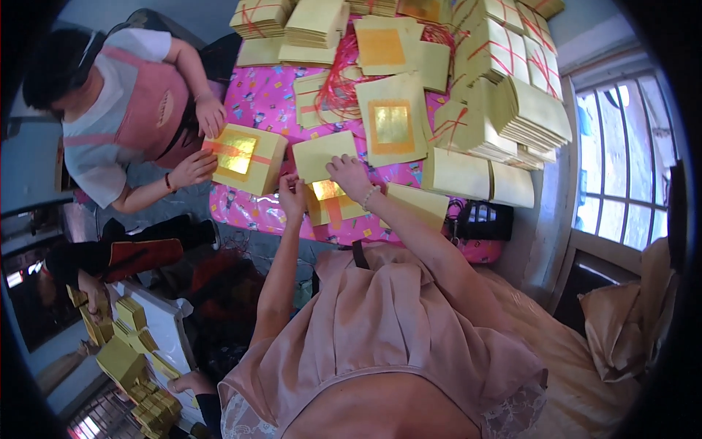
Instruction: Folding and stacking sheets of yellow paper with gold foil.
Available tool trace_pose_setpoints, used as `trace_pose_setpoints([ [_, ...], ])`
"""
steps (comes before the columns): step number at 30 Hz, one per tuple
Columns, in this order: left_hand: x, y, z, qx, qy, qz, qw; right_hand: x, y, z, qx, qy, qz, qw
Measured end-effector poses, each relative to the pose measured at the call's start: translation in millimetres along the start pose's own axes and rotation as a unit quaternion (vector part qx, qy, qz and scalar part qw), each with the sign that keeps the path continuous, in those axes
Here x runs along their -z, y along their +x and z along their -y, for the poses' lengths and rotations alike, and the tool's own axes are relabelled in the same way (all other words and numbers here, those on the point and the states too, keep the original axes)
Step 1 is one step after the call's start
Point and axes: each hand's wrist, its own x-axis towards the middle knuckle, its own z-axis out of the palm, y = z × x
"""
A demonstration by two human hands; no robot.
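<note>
In front of me a plain yellow paper sheet overlaps a yellow paper stack with a gold foil square and an orange-red band on its face. My right hand, with a beaded bracelet at the wrist, has its fingers bent onto the near edge of the plain sheet. At the left corner of these papers is my left hand, fingers pinched together; whatever lies between them is too small to make out. Just left of it, a co-worker's two hands hold a thick yellow paper bundle with a gold square and red ribbon.
A pink patterned tablecloth covers the table. Foil-faced papers and loose red ribbon lie beyond my hands. Tied stacks rise at the right. A black bag sits at the right edge. Others work at a white table lower left.
</note>
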Motion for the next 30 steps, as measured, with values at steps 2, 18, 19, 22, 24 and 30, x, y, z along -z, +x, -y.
trace_pose_setpoints([
  [2, -1.5, -5.7, -7.5, 0.004, 0.031, 0.0, 1.0, -2.9, -2.6, -1.5, 0.063, -0.039, 0.009, 0.997],
  [18, -14.7, 5.7, -54.1, 0.169, -0.301, 0.071, 0.936, 70.5, -23.6, -12.0, -0.099, 0.14, -0.205, 0.964],
  [19, -14.3, -3.2, -68.9, 0.17, -0.312, 0.067, 0.933, 89.1, -37.0, -14.8, -0.103, 0.137, -0.207, 0.963],
  [22, -7.2, -33.2, -99.8, 0.182, -0.323, 0.106, 0.923, 124.1, -90.7, -17.0, -0.22, 0.243, -0.236, 0.915],
  [24, -11.5, -59.5, -116.1, 0.196, -0.324, 0.101, 0.92, 131.6, -125.9, -15.3, -0.303, 0.437, -0.221, 0.818],
  [30, -39.2, -125.1, -102.7, 0.177, -0.259, 0.282, 0.907, 94.4, -232.2, -11.0, -0.403, 0.55, -0.239, 0.691],
])
